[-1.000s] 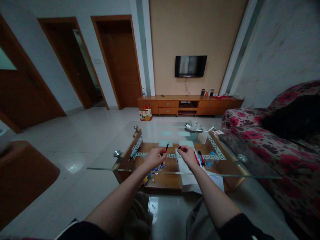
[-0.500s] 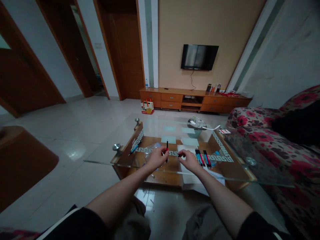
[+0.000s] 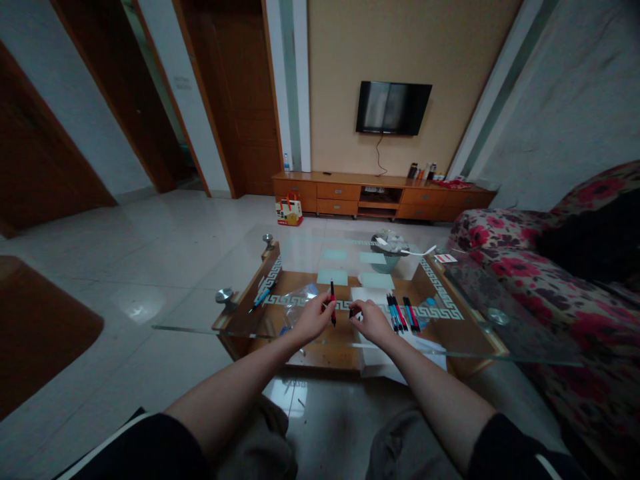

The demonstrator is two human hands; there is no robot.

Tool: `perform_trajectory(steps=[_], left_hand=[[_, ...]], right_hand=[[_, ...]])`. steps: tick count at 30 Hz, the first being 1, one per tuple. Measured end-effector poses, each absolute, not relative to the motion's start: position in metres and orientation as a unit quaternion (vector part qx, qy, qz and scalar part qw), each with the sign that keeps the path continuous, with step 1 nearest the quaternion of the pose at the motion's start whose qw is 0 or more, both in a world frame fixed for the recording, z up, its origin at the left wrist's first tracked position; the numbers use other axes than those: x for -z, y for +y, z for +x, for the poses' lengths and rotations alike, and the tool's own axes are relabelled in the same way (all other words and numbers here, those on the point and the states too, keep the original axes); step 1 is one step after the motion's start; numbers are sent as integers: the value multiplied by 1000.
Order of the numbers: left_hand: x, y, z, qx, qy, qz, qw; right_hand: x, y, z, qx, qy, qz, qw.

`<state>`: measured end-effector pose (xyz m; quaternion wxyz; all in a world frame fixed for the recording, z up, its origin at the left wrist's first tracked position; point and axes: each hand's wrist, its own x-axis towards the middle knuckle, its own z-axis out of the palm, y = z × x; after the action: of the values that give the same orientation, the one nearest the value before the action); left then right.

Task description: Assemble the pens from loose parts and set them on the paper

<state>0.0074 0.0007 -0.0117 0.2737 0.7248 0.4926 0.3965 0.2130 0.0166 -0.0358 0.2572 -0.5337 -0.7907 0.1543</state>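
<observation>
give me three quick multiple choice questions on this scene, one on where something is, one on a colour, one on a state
1. Where do the spare pens lie?
A. on the floor
B. on the glass table, right of the right hand
C. on the sofa

2. What colours is the pen in the left hand?
A. red and black
B. all green
C. yellow

3. How is that pen held?
A. flat on the table
B. roughly upright
C. inside the plastic bag

Answers: 1 B, they lie in a row beside that hand; 2 A, red shows on its dark barrel; 3 B, it sticks up from the fingers.

Dim, soft room light; edges bend outward.
</observation>
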Motion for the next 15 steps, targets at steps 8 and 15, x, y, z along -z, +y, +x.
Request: perform_trajectory(steps=[8, 15], left_hand=[[9, -1, 9, -390, 491, 723, 291], [3, -6, 10, -360, 465, 774, 234]], right_hand=[[35, 14, 210, -155, -796, -523, 263], [18, 13, 222, -132, -781, -509, 337]])
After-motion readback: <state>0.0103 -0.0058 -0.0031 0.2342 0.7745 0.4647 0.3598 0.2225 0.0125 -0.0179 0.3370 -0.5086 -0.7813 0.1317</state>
